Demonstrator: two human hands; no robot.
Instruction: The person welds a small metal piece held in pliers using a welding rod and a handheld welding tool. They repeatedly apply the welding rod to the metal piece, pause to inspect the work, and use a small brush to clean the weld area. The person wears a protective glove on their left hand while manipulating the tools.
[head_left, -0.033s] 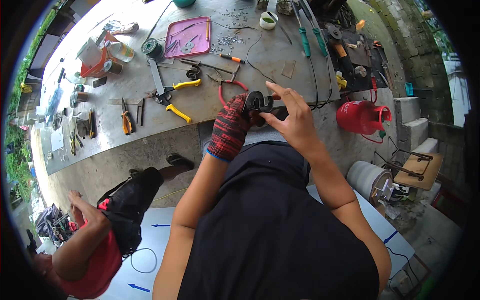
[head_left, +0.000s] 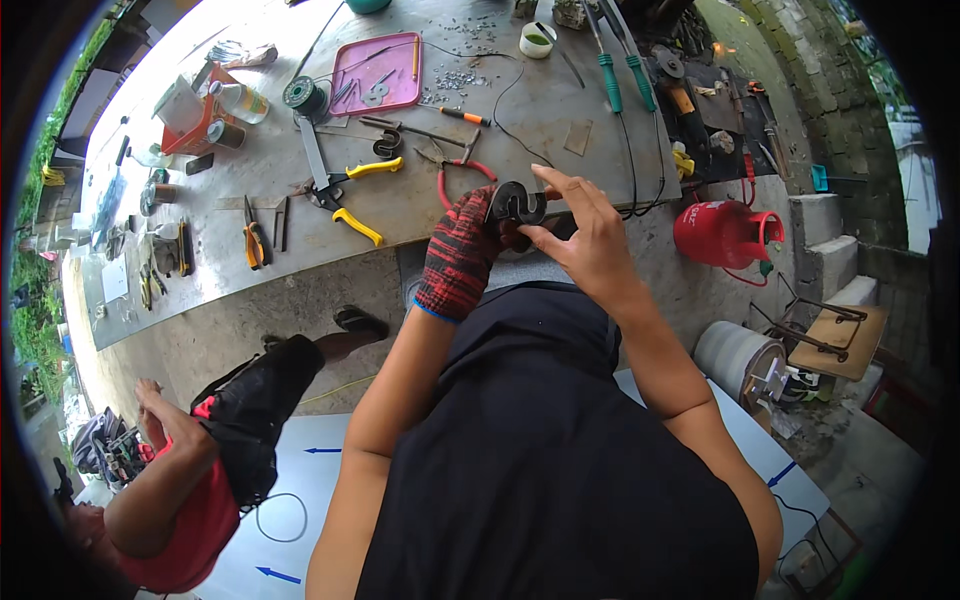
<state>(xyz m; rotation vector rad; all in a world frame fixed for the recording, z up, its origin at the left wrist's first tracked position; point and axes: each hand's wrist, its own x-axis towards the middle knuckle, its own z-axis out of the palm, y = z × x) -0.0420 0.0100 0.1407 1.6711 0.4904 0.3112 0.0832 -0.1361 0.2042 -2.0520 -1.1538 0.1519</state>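
Note:
A dark, curved, S-shaped metal piece (head_left: 518,204) is gripped by my left hand (head_left: 462,252), in a red-and-black striped knit glove, above the near table edge. My bare right hand (head_left: 588,232) is just right of it, fingers stretched and apart. Its thumb tip is close to the piece's lower side; whether it touches, I cannot tell. Pliers with red handles (head_left: 443,185) lie on the table beyond my glove. A similar dark curved piece (head_left: 388,146) rests there too, beside yellow-handled snips (head_left: 343,190).
The metal table (head_left: 330,262) carries a pink tray (head_left: 350,98), a wire spool (head_left: 304,96), an orange-handled screwdriver (head_left: 464,116) and green-handled soldering irons (head_left: 610,82). A red gas cylinder (head_left: 718,232) stands to the right. Another person (head_left: 180,500) is at lower left.
My hands and the metal piece stay put. The other person at lower left has shifted very slightly to the left.

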